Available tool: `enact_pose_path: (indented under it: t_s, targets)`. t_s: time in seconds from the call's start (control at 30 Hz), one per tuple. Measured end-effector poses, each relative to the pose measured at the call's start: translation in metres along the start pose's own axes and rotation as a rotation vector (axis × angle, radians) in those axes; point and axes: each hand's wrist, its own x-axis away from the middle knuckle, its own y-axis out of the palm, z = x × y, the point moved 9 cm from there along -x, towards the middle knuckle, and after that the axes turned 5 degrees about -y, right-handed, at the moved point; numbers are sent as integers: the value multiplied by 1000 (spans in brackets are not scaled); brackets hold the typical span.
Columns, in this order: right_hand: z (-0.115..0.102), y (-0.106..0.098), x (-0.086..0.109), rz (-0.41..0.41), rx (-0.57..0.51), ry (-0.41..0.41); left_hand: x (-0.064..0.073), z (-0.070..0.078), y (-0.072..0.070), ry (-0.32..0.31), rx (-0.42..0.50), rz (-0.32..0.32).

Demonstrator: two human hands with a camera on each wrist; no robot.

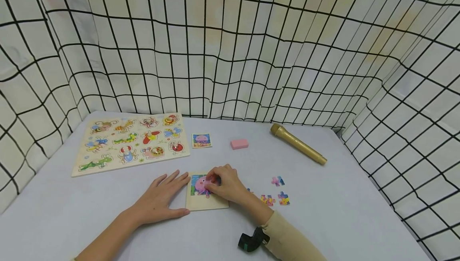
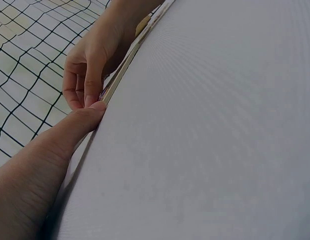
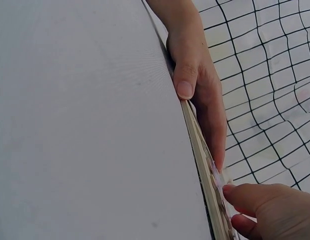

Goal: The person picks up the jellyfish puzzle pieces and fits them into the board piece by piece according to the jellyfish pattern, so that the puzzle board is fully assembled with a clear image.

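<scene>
A small square wooden puzzle board point(image 1: 207, 206) lies on the white table, with part of a pink octopus picture point(image 1: 199, 185) laid in it. My left hand point(image 1: 161, 199) lies flat with fingers spread, index fingertip and thumb at the board's left edge; in the left wrist view the thumb point(image 2: 82, 120) meets that edge. Over the right part of the picture, my right hand point(image 1: 227, 185) pinches a jigsaw piece between thumb and curled fingers, mostly hidden by them. Several loose jigsaw pieces point(image 1: 284, 198) lie right of the board, one partly behind the right wrist.
Behind the left hand lies a large wooden board of insect pictures point(image 1: 136, 138). An octopus picture card point(image 1: 202, 140), a pink block point(image 1: 239, 144) and a gold microphone point(image 1: 298, 144) lie farther back. Black grid netting point(image 1: 230, 69) surrounds the table's back and sides.
</scene>
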Motion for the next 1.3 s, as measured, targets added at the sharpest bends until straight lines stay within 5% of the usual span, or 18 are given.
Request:
enact_pose_path:
  t_s: [0.53, 0.8, 1.3]
  targets:
    - [21, -37, 6, 19, -64, 65, 0, -2, 5, -10, 4, -6]
    - [37, -60, 14, 53, -14, 93, 0, 0, 1, -7, 3, -7]
    - [74, -98, 50, 106, 33, 120, -1, -1, 1, -11, 7, -6]
